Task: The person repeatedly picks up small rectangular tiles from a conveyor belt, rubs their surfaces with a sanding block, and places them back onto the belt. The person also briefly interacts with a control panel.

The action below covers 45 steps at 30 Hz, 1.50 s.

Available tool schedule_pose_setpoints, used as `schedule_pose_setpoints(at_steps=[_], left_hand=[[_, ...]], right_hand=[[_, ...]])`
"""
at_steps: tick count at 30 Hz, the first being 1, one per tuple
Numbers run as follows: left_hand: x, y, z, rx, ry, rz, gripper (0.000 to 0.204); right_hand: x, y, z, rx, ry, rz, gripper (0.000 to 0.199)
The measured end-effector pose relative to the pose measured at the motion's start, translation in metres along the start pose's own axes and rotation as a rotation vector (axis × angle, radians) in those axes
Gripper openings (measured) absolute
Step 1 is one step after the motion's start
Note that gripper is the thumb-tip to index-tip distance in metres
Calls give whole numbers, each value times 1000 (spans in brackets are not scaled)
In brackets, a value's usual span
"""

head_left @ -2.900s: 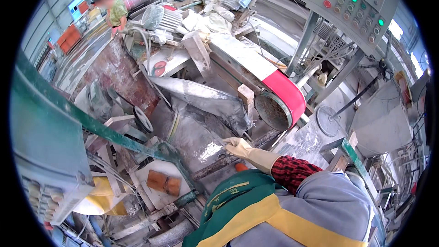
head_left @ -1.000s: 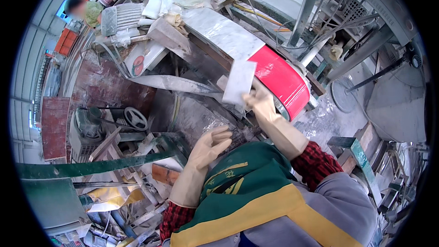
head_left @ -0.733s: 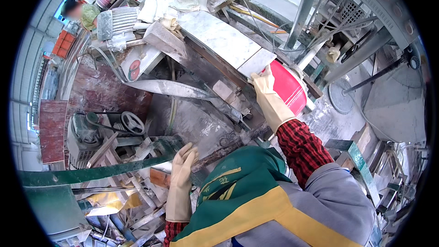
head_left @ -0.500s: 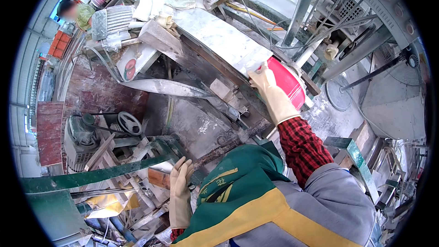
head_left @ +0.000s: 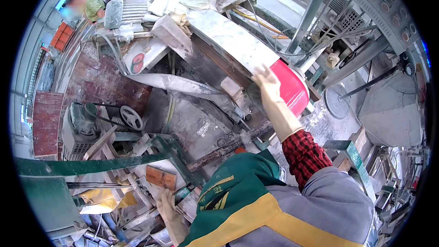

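Note:
My right hand (head_left: 269,87), in a cream rubber glove, reaches out ahead. Its fingers are somewhat blurred but apart, and no object shows in them. Beside the fingertips lies the near end of a long white slab (head_left: 228,29), where it meets a glossy red panel (head_left: 290,89); contact with the slab cannot be made out. Lower left, my left hand (head_left: 169,212) wears a matching glove and appears to hold nothing, its fingers loosely extended. Just beyond those fingers is a brown wooden block (head_left: 160,177), next to a green metal frame (head_left: 171,151).
A green beam (head_left: 91,165) crosses the left side near a motor (head_left: 84,126) with a handwheel (head_left: 131,118). At the upper right stand a button panel (head_left: 384,4) and a floor fan (head_left: 407,68). Another person (head_left: 93,7) is far left. Scrap pieces crowd both sides.
My right hand has come off the slab's edge, its fingers spreading. My left hand has drawn back from beside the wooden block, toward me. The whole view has shifted slightly.

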<state>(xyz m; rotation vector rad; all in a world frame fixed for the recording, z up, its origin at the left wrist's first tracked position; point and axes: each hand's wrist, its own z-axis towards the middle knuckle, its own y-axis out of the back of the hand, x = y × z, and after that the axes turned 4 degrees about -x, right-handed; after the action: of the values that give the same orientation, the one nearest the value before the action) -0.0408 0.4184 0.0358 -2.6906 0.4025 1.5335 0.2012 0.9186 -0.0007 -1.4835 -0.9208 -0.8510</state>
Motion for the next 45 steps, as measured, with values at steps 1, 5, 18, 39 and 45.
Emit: schedule_pose_setpoints(at_steps=[1,5,18,39,45], left_hand=[[6,26,5,-82,-12,-2,38],[34,144,23,-610,-272,366,48],[74,284,-47,-1120,-77,1067,68],[79,277,-75,-1271,-264,915,57],[77,270,-81,-1234,-247,886,61]], right_hand=[[-1,-12,-18,156,-22,-49,55],[-35,-63,-120,556,-316,-101,45],[-95,-106,-217,1299,-360,-878,47],[-21,-514,-345,1178,571,-184,39],[-1,-512,-352,1192,351,-197,33]])
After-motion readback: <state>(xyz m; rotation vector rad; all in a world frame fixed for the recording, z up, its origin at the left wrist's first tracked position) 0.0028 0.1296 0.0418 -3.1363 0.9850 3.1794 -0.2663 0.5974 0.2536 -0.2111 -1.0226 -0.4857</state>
